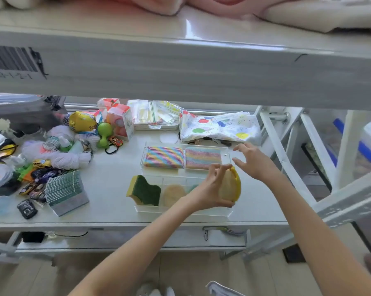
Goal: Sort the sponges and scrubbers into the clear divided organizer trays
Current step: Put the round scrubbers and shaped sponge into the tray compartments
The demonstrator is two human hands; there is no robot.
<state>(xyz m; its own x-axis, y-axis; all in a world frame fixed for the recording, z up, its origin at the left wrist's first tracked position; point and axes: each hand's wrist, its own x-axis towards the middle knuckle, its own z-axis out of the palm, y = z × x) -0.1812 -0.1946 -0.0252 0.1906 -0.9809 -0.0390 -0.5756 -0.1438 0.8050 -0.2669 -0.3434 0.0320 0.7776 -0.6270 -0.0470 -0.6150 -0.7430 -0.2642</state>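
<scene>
Two clear divided trays sit on the white shelf. The far tray (225,155) holds two rainbow-striped sponges (163,157) side by side. The near tray (150,208) has a green-and-yellow scrubber sponge (145,190) standing in its left compartment and a beige round sponge (173,194) in the middle one. My left hand (210,189) grips a round beige-and-yellow sponge (230,186) upright over the near tray's right end. My right hand (255,162) hovers just above and right of it, fingers spread, holding nothing.
Clutter fills the shelf's left side: toy cars (34,188), white yarn (67,159), a green dumbbell toy (104,132), a stack of green-edged cloths (66,191). Boxes and a dotted bag (218,126) lie behind the trays. An upper shelf beam (180,71) overhangs.
</scene>
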